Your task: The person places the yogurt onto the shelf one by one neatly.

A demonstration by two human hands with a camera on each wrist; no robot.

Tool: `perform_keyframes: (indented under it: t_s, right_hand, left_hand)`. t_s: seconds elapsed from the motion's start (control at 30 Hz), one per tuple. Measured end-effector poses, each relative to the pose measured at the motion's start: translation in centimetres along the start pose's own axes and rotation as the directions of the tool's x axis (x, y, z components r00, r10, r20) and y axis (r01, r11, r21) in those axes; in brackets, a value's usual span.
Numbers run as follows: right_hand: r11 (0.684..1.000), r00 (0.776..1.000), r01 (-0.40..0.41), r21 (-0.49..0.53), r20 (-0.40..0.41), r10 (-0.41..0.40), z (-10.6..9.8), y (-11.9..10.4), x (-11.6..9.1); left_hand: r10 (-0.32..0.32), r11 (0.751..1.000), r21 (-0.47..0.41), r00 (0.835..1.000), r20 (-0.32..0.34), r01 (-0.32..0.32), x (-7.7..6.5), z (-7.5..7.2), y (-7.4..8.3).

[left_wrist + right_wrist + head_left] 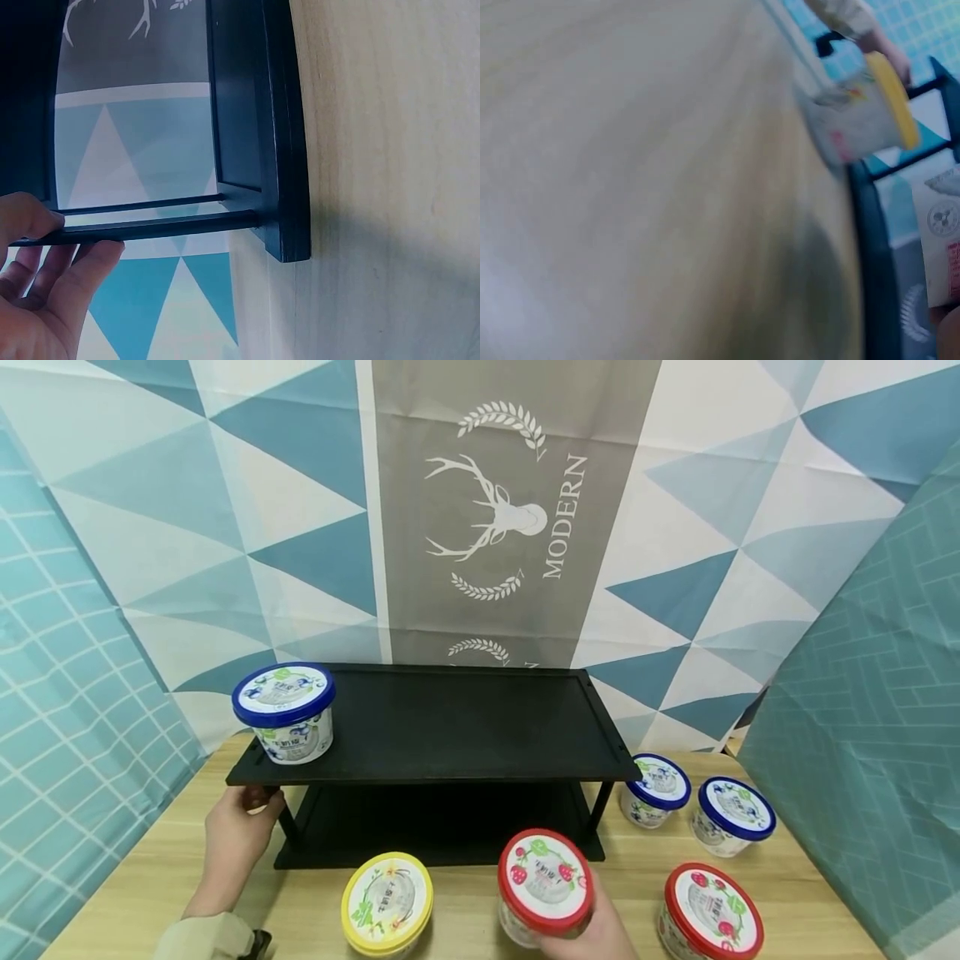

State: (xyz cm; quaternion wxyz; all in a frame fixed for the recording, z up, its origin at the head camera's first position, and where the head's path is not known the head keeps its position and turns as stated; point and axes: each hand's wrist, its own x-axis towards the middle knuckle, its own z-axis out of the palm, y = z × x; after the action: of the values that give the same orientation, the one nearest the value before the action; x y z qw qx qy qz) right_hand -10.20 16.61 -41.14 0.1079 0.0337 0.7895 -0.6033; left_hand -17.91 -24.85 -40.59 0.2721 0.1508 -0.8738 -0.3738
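Note:
My left hand [238,831] grips the black two-tier shelf [457,727] at its front left corner, under the top board. In the left wrist view, that hand [52,277] has thumb and fingers round the shelf's slim post [165,226]. A red-lidded tub [546,881] with strawberry print is held by my right hand [592,931], in front of the lower tier. Only the side of this tub [939,240] shows in the right wrist view. On the top board's left end stands a blue-lidded tub [287,714]. A yellow-lidded tub [386,902] stands between my hands.
Right of the shelf are two blue-lidded tubs [654,789] [731,814], and nearer me another red-lidded tub [708,914]. The wooden table [810,918] meets patterned cloth [300,510] behind and at both sides. The right wrist view is partly blurred.

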Motion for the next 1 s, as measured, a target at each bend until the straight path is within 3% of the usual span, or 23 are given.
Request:
perform_keyframes:
  t_s: [0.13, 0.33, 0.5, 0.7, 0.87, 1.0]
  right_hand:
    - [0.999, 0.997, 0.049, 0.001, -0.058, -0.049, -1.5, -1.3, -0.6]
    - [0.981, 0.974, 0.193, -0.006, -0.117, -0.193, -4.7, -3.6, -1.5]
    - [0.956, 0.947, 0.268, -0.115, -0.150, -0.284, -7.2, -5.1, -1.3]
    - [0.912, 0.890, 0.382, -0.152, -0.204, -0.407, -9.3, -6.2, -0.4]
    - [0.890, 0.871, 0.398, -0.224, -0.213, -0.443, -10.4, -6.8, 0.3]
    - [0.869, 0.849, 0.458, -0.187, -0.197, -0.490, -11.2, -7.3, 1.0]
  left_hand:
    - [-0.002, 1.000, 0.006, 1.000, -0.001, 0.002, -0.1, 0.1, -0.1]
    - [0.004, 1.000, -0.006, 1.000, 0.001, -0.004, -0.1, 0.1, 0.0]
    - [0.011, 1.000, -0.006, 1.000, 0.003, -0.011, -0.1, 0.2, -0.1]
    - [0.007, 1.000, -0.008, 1.000, 0.004, -0.007, -0.1, 0.2, -0.1]
    - [0.010, 1.000, -0.015, 1.000, 0.012, -0.009, -0.1, 0.1, -0.1]
    - [0.014, 1.000, -0.020, 1.000, 0.022, -0.014, -0.2, 0.1, -0.1]
